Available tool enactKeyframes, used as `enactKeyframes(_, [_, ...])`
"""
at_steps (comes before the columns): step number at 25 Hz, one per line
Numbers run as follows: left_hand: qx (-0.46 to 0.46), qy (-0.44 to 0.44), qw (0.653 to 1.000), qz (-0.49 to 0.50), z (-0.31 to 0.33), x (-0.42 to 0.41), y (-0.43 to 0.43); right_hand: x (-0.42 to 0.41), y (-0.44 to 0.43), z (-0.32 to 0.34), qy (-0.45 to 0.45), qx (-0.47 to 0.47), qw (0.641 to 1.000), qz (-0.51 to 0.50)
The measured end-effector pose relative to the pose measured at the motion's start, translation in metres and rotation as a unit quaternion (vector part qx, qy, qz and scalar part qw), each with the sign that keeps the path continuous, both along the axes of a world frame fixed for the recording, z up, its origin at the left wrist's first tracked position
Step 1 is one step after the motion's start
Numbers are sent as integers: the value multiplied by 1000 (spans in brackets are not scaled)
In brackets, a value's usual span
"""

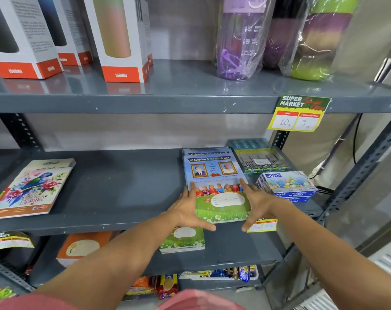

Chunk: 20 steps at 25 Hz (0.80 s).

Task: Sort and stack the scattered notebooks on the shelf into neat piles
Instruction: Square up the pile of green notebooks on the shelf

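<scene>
Now, notebook pile: a stack of blue-and-green illustrated paper notebooks [214, 189] is lying flat on the middle grey metal shelf [123, 186], right of centre, with a second copy peeking out behind the top one.
Long axis: it is running front to back, the title band pointing at the wall and the green grass end reaching the shelf's front lip.
Left hand [190, 211]: it is pressing flat against the pile's left edge, fingers spread and extended, not curled around anything.
Right hand [257, 204]: it is lying open against the pile's right edge, index finger resting on the cover, thumb hanging over the shelf lip.
Hands and pile: the pile is sitting between the two palms, touching both.
Other notebooks: a floral parrot-cover notebook pile [31, 189] is lying at the shelf's left end, turned slightly clockwise, well apart from the hands; a matching green-cover stack [182, 240] is sitting on the lower shelf under the left wrist.
Neighbours: blue-and-white oil pastel boxes [286, 184] are stacked just beside the right hand.
Upper shelf: white-and-orange bottle cartons [120, 39] are standing upright, each showing a bottle inside.
</scene>
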<state>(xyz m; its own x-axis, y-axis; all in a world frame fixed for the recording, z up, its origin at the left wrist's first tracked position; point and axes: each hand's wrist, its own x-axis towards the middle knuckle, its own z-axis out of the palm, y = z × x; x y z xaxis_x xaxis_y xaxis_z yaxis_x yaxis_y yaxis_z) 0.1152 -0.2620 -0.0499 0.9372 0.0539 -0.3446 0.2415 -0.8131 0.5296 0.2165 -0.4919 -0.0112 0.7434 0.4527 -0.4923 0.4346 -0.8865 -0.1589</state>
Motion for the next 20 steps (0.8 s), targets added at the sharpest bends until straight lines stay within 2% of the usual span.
enactKeyframes(3, [39,-5,999,-14,2,3,0,-1,3,-8,-48,14,999,6])
enactKeyframes(7, [56,-78,995,41,4,14,5,7,7,-5,-78,70,994,-28])
enactKeyframes(9, [54,-89,992,73,4,28,9,25,13,-5,-66,63,995,-26])
enactKeyframes(16, [66,-103,990,65,8,32,9,30,7,5,-77,36,996,-30])
enactKeyframes(18, [26,-108,991,74,8,29,10,32,1,7,-60,55,996,-38])
enactKeyframes(20, [-97,-120,977,148,8,25,6,30,-1,9,-28,118,989,-81])
